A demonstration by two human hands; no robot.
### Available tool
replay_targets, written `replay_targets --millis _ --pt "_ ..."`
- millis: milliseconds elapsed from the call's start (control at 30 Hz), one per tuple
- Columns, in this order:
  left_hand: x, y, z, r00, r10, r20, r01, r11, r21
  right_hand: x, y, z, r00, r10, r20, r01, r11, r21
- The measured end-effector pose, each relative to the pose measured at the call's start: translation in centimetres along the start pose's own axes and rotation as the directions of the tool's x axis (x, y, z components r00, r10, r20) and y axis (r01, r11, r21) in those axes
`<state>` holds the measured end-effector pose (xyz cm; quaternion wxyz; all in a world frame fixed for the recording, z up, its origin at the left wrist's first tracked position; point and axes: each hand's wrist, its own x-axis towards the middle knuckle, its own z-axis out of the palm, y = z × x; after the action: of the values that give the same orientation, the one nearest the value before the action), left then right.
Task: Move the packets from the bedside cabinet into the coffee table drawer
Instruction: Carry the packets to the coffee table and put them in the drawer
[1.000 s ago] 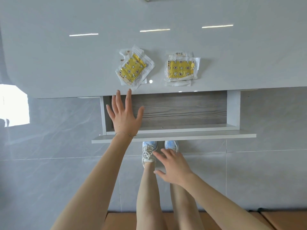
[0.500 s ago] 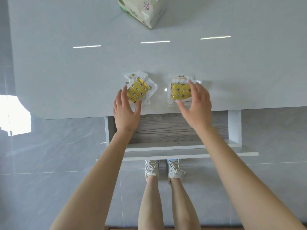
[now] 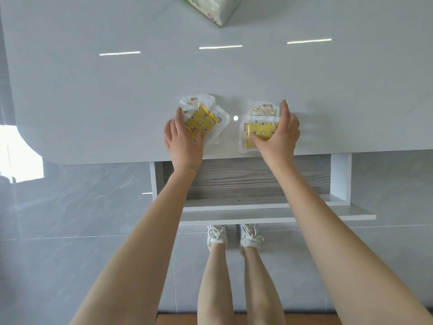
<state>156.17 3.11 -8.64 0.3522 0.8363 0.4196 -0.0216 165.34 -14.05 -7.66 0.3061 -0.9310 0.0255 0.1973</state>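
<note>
Left packet (image 3: 202, 118): yellow in clear wrap, tilted, on the table (image 3: 117, 102) near the front edge.
Right packet (image 3: 261, 131): same kind, straight, just beside the left one, not touching it.
Table: big, grey and shiny.
Drawer (image 3: 341, 174): pulled out under the table edge, wood floor showing.
Tissue pack (image 3: 210, 8): at the far side of the table.
Left hand (image 3: 184, 141): fingers and thumb pinch the left packet.
Right hand (image 3: 278, 134): fingers and thumb curl round the right packet.

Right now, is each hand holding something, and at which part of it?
Yes. The left hand grips the left packets by their left and near edges; the right hand grips the right packets by their right and near edges.
</note>
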Motion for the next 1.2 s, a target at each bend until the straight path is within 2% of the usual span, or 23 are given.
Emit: replay_targets --millis 100,200,333,400,467,567,633,700,767,833,900,967,1067,1200 --pt "-0.3 0.3 0.1 0.999 0.037 0.04 -0.034 0.997 -0.074 -0.6 -0.1 0.3 0.998 0.053 0.022 -0.055 0.994 0.09" --pt "-1.0 0.8 0.2 0.996 0.002 0.094 0.014 0.985 -0.171 -1.2 0.2 0.3 0.987 0.147 0.07 -0.158 0.966 0.205" --pt "-2.6 1.1 -0.3 0.983 -0.147 0.113 0.181 0.897 -0.403 -2.7 0.5 -0.5 0.971 0.217 0.098 -0.238 0.894 0.38" --pt "-4.0 0.7 -0.9 0.948 -0.244 0.204 0.315 0.808 -0.498 -3.9 0.8 -0.8 0.963 0.247 0.109 -0.268 0.824 0.499" --pt "-5.4 -0.8 -1.5 0.912 -0.255 0.322 0.399 0.735 -0.548 -5.3 1.5 -1.0 0.948 0.286 0.142 -0.313 0.74 0.595" --pt "-7.7 -3.8 -2.0 0.852 -0.234 0.468 0.487 0.681 -0.547 -7.3 3.8 -1.1 0.92 0.322 0.223 -0.392 0.741 0.546" --pt "-8.3 -5.5 -2.0 0.795 -0.313 0.519 0.572 0.671 -0.472 -8.1 5.7 -0.6 0.877 0.34 0.34 -0.467 0.771 0.433" --pt "-7.9 -7.3 -1.5 0.743 -0.434 0.509 0.649 0.654 -0.389 -8.5 7.3 0.4 0.814 0.382 0.437 -0.534 0.788 0.307" --pt "-6.7 -9.0 -0.4 0.683 -0.515 0.517 0.715 0.614 -0.333 -8.3 8.6 1.9 0.774 0.451 0.445 -0.597 0.753 0.276" --pt "-5.3 -10.2 0.7 0.644 -0.544 0.538 0.749 0.59 -0.3 -7.7 9.7 3.8 0.721 0.533 0.443 -0.685 0.645 0.339" --pt "-4.1 -11.4 2.1 0.649 -0.544 0.532 0.741 0.612 -0.278 -6.9 10.3 5.9 0.651 0.57 0.501 -0.759 0.509 0.407" --pt "-3.3 -12.5 3.5 0.673 -0.537 0.508 0.715 0.649 -0.261 -6.2 10.6 7.8 0.613 0.563 0.554 -0.79 0.454 0.413" --pt "-2.8 -13.8 5.0 0.685 -0.555 0.472 0.709 0.659 -0.252 -5.5 10.9 10.3 0.615 0.583 0.531 -0.786 0.509 0.351" --pt "-2.7 -14.4 6.3 0.764 -0.519 0.384 0.623 0.749 -0.226 -4.9 11.0 12.0 0.704 0.601 0.379 -0.704 0.663 0.255"
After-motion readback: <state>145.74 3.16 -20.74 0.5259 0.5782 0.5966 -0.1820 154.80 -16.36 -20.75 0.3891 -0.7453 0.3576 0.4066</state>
